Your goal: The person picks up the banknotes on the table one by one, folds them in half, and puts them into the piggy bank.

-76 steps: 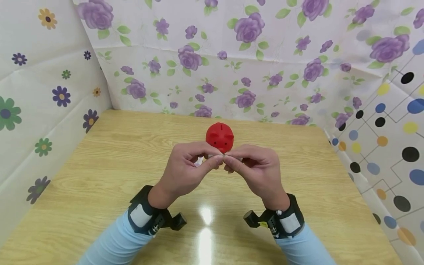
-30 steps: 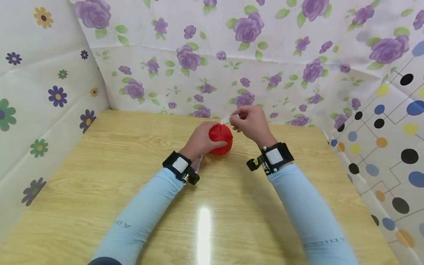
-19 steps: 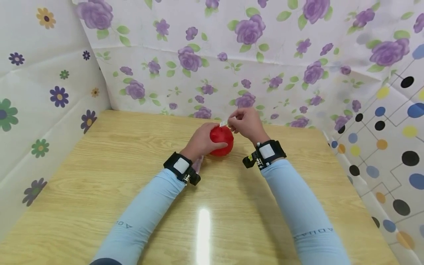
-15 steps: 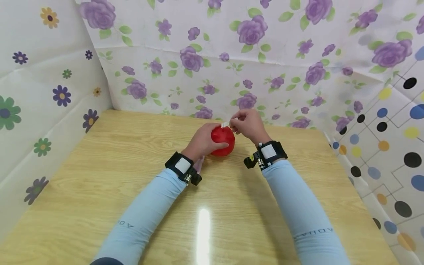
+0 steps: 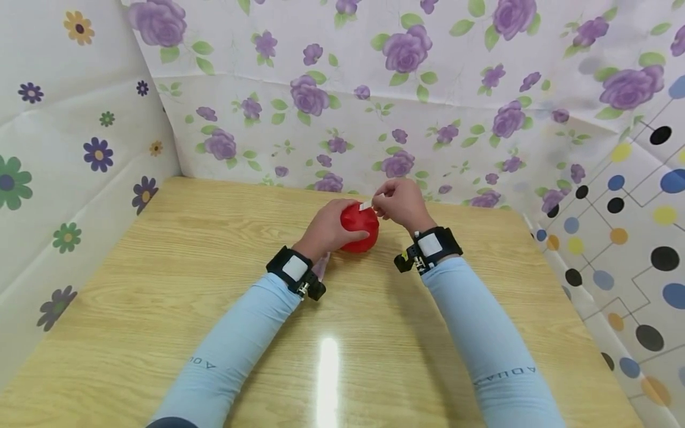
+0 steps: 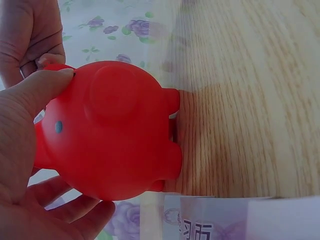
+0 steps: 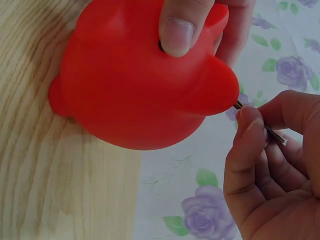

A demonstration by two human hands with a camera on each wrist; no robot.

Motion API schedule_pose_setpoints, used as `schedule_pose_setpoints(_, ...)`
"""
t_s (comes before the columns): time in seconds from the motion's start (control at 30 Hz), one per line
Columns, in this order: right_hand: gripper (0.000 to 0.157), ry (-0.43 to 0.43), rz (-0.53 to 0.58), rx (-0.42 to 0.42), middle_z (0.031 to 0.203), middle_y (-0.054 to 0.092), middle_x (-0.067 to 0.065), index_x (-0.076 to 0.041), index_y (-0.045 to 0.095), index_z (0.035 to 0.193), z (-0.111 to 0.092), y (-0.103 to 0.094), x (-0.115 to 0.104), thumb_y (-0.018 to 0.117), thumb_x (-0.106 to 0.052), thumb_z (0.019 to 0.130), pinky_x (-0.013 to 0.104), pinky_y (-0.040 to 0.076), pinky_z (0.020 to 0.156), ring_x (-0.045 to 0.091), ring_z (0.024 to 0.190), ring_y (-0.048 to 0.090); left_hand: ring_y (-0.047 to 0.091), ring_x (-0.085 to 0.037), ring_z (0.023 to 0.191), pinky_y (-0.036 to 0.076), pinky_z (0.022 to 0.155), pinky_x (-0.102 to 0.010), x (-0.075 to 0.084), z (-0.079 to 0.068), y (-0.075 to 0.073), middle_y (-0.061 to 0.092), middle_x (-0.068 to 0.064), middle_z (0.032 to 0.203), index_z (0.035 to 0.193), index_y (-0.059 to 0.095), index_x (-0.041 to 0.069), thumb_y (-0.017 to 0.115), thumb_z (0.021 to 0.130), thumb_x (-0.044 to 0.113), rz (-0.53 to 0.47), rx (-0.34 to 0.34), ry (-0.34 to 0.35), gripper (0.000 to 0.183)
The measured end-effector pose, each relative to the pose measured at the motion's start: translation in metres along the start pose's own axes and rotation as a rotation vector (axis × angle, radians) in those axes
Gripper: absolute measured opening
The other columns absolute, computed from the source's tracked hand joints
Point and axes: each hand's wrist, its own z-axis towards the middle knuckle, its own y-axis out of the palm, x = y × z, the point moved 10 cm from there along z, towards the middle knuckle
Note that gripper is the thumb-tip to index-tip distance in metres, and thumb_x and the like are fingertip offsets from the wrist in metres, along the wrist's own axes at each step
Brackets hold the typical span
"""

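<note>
On the pale wood-grain table (image 5: 176, 238), I see a pale purple printed slip (image 5: 319, 269); next, the left hand (image 5: 324, 226) curves half-spread round a smooth red pig-shaped bank (image 5: 357, 220) standing there; at its top, a narrow white strip (image 5: 365, 205), pinched between the right hand's (image 5: 402, 203) thumb and finger.

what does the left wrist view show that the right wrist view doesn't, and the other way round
Only the left wrist view shows the pale purple sheet with printed characters, along its bottom edge. Only the right wrist view clearly shows the thin strip, pinched by the right hand. Both show the red piggy bank, part of the left hand holding it, part of the right hand, the wooden table and the floral cloth.
</note>
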Motion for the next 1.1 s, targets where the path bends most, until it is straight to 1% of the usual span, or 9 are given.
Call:
schedule_pose_setpoints(0.13,0.007,-0.018,-0.104,0.008,0.067,0.061,0.001,-0.016,0.068,0.078,0.001,0.001,-0.010,0.066,-0.019,0.084,0.028,0.052,0.052,0.016,0.059,0.061,0.045,-0.016,0.106,0.049,0.075,-0.029,0.001,0.000,0.000,0.047,0.003,0.123,0.132,0.045,0.020,0.081,0.071,0.043,0.006,0.003,0.006,0.074)
schedule_pose_setpoints(0.2,0.006,-0.043,-0.169,0.013,0.069,0.060,0.000,-0.018,0.069,0.078,0.001,0.002,-0.017,0.067,-0.021,0.084,0.028,0.050,0.052,0.014,0.062,0.058,0.045,-0.016,0.106,0.049,0.075,-0.029,0.001,-0.001,-0.001,0.047,0.003,0.123,0.132,0.046,0.020,0.081,0.071,0.043,0.008,0.006,0.008,0.074)
schedule_pose_setpoints(0.3,0.006,-0.074,-0.244,0.023,0.072,0.060,-0.002,-0.019,0.071,0.080,0.002,0.004,-0.025,0.067,-0.022,0.083,0.028,0.047,0.052,0.015,0.067,0.052,0.045,-0.015,0.106,0.049,0.075,-0.028,0.000,-0.001,-0.001,0.047,0.004,0.123,0.132,0.046,0.020,0.080,0.072,0.043,0.007,0.008,0.008,0.073)
schedule_pose_setpoints(0.4,0.005,-0.072,-0.243,0.016,0.074,0.060,-0.002,-0.017,0.069,0.083,0.004,0.007,-0.028,0.070,-0.022,0.082,0.027,0.048,0.053,0.016,0.068,0.052,0.045,-0.015,0.106,0.049,0.076,-0.028,0.000,-0.002,-0.001,0.047,0.004,0.123,0.132,0.046,0.020,0.080,0.072,0.043,0.010,0.007,0.007,0.073)
schedule_pose_setpoints(0.53,0.017,-0.064,-0.207,0.002,0.076,0.060,-0.001,-0.013,0.063,0.090,0.007,0.013,-0.027,0.074,-0.023,0.081,0.025,0.051,0.053,0.015,0.065,0.056,0.045,-0.015,0.107,0.048,0.077,-0.028,0.000,-0.002,-0.001,0.047,0.003,0.125,0.134,0.045,0.019,0.079,0.073,0.044,0.011,0.008,0.015,0.074)
schedule_pose_setpoints(0.63,0.021,-0.087,-0.210,0.001,0.074,0.060,-0.002,-0.012,0.061,0.089,0.008,0.017,-0.027,0.076,-0.024,0.080,0.023,0.051,0.053,0.012,0.064,0.057,0.045,-0.014,0.107,0.048,0.077,-0.028,0.001,-0.002,-0.002,0.047,0.004,0.125,0.134,0.045,0.020,0.078,0.074,0.045,0.007,0.014,0.025,0.073)
schedule_pose_setpoints(0.73,0.018,-0.115,-0.218,0.001,0.074,0.061,-0.003,-0.014,0.062,0.084,0.007,0.019,-0.029,0.076,-0.025,0.080,0.022,0.051,0.054,0.010,0.065,0.058,0.045,-0.013,0.105,0.047,0.077,-0.027,0.002,-0.001,-0.002,0.048,0.005,0.123,0.133,0.047,0.020,0.077,0.075,0.044,0.004,0.021,0.034,0.070)
schedule_pose_setpoints(0.83,0.016,-0.124,-0.225,-0.008,0.074,0.061,-0.004,-0.016,0.064,0.083,0.007,0.022,-0.027,0.076,-0.027,0.081,0.023,0.051,0.055,0.009,0.066,0.058,0.045,-0.012,0.104,0.047,0.077,-0.027,0.004,-0.001,-0.002,0.048,0.006,0.121,0.131,0.048,0.020,0.077,0.075,0.043,0.000,0.023,0.043,0.067)
schedule_pose_setpoints(1.1,0.011,-0.117,-0.233,-0.064,0.077,0.062,-0.006,-0.017,0.071,0.088,0.006,0.030,-0.023,0.067,-0.028,0.089,0.022,0.051,0.058,0.009,0.065,0.058,0.045,-0.011,0.104,0.047,0.076,-0.026,0.004,-0.003,-0.002,0.048,0.006,0.121,0.132,0.046,0.020,0.078,0.075,0.043,-0.014,0.013,0.037,0.070)
